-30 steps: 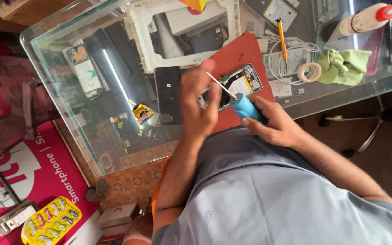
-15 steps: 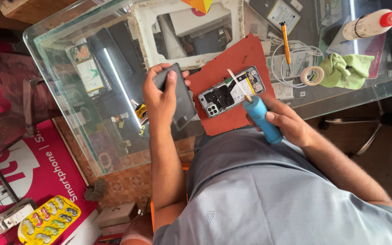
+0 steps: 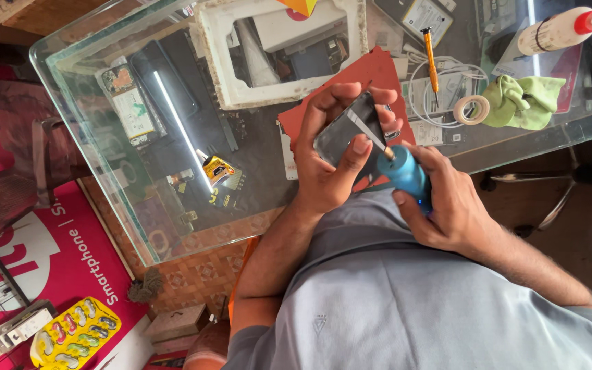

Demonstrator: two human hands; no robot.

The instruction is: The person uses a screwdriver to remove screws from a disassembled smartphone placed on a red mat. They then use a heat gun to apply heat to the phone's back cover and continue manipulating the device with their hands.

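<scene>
My left hand (image 3: pixel 320 175) grips a black phone panel (image 3: pixel 344 133) and tilts it up over the red mat (image 3: pixel 371 72) on the glass table (image 3: pixel 104 171). My right hand (image 3: pixel 450 205) is closed around a blue-handled tool (image 3: pixel 405 175). The tool's thin metal tip rests against the panel's glossy face, beside my left thumb. The opened phone that lay on the mat is mostly hidden behind the panel and my fingers.
On the table lie a white foam frame (image 3: pixel 217 62), an orange screwdriver (image 3: pixel 432 55), a tape roll (image 3: pixel 471 109), a green cloth (image 3: pixel 522 99), a coiled white cable (image 3: pixel 447 72) and a glue bottle (image 3: pixel 556 31). A yellow tray (image 3: pixel 73 336) sits on the floor at lower left.
My left hand picked up the black panel from the left of the mat and brought it over the opened phone. My right hand moved the blue tool's tip onto it.
</scene>
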